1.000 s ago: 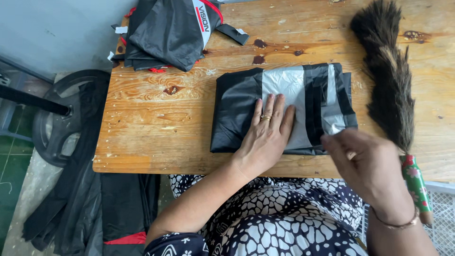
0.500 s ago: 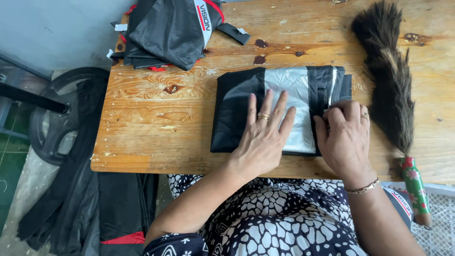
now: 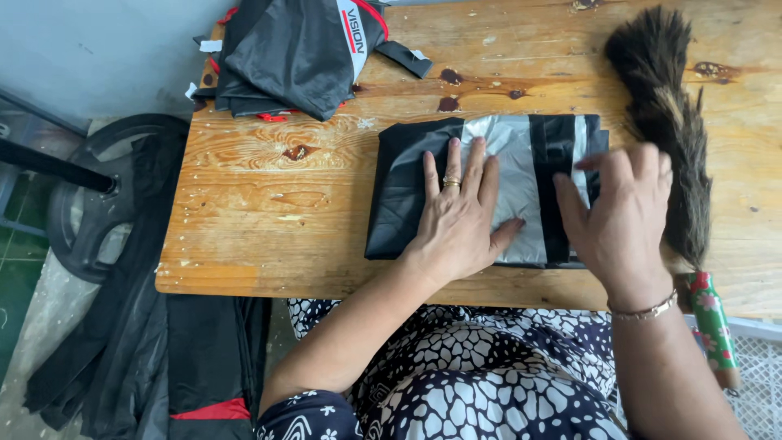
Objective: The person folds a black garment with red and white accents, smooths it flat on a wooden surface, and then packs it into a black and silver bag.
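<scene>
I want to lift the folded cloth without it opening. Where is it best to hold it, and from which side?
Probably the left black edge of the folded cloth, coming from the left. That end lies bare on the table, while the left hand presses the silver middle and the right hand covers the right end. A feather duster also crowds that right side.

Table: a wooden table with knots and dark stains carries everything; its bare part lies to the left of the pressed spot.
Bundle: a crumpled black cloth bundle with red trim and a white stripe lies at the far left corner, well apart from the grip.
Brush: a dark feather duster lies just to the right, its floral handle pointing to the near edge.
Floor: a round weight plate and black garments lie down left, below the table edge.
</scene>
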